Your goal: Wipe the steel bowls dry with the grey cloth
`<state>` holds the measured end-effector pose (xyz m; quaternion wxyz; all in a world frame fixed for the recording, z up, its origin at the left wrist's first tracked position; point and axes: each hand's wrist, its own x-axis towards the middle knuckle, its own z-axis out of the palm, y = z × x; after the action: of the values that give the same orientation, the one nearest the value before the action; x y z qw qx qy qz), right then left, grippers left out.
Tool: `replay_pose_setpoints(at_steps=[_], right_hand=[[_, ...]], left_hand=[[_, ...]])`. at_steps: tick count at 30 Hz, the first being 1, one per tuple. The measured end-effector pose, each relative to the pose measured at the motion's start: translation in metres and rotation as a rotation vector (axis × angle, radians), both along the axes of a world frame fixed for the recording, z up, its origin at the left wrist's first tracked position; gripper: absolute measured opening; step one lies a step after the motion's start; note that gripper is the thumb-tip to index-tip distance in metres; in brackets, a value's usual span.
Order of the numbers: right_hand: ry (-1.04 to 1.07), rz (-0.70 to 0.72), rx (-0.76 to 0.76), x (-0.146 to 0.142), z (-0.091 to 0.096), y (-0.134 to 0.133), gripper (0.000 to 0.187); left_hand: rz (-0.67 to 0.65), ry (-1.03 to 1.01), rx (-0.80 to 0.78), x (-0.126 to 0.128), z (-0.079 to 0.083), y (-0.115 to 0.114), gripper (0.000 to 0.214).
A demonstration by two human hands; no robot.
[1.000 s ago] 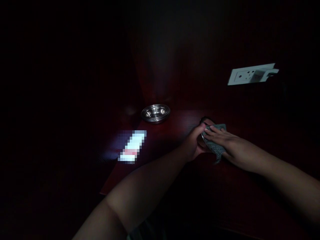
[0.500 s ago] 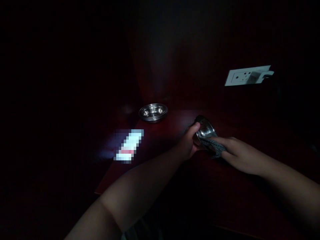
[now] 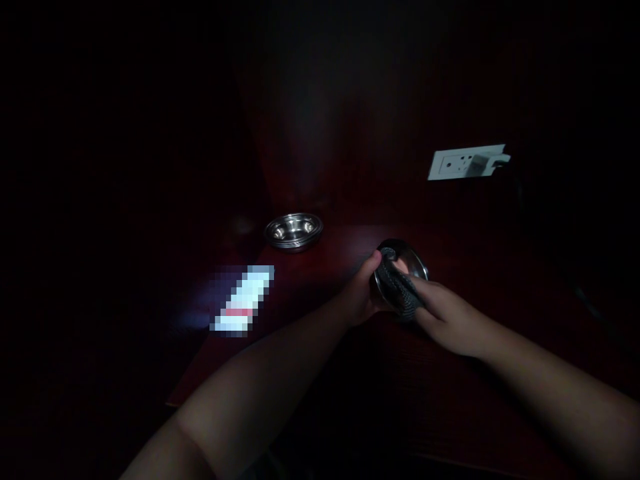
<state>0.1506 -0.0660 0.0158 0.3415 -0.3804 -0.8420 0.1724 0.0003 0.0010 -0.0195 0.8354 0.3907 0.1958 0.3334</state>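
My left hand point(image 3: 361, 293) is closed around the left side of a shiny metal bowl point(image 3: 416, 260), its thumb over the rim. The bowl is tilted, its opening facing partly toward me. In my right hand point(image 3: 445, 317) is a dark grey patterned cloth point(image 3: 400, 287), bunched and pressed against the bowl's inside near the left rim. The fingertips of the right hand are partly hidden by the cloth and bowl. Farther back on the left, a small stack of metal bowls point(image 3: 294, 233) rests upright on the dark red table point(image 3: 340, 247).
A bright, pixelated oblong point(image 3: 243, 300) lies at the table's left side. On the back wall at right is a white socket plate point(image 3: 453, 165) with a plug in it. The table's left front corner point(image 3: 173, 402) shows; most surroundings are very dark.
My right hand has moved the cloth from the bowl's lower right rim to inside it. The bowl has turned more toward me. The whole view has shifted slightly.
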Motion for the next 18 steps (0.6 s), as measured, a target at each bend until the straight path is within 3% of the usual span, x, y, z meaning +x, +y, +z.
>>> replay_pose_setpoints(at_steps=[5, 18], right_hand=[[-0.143, -0.047, 0.133, 0.001, -0.006, 0.003, 0.063], [-0.148, -0.303, 0.129, -0.005, -0.005, 0.002, 0.065]], left_hand=[[-0.009, -0.056, 0.05, 0.001, -0.001, 0.0, 0.061], [0.031, 0.01, 0.023, -0.004, 0.013, -0.011, 0.055]])
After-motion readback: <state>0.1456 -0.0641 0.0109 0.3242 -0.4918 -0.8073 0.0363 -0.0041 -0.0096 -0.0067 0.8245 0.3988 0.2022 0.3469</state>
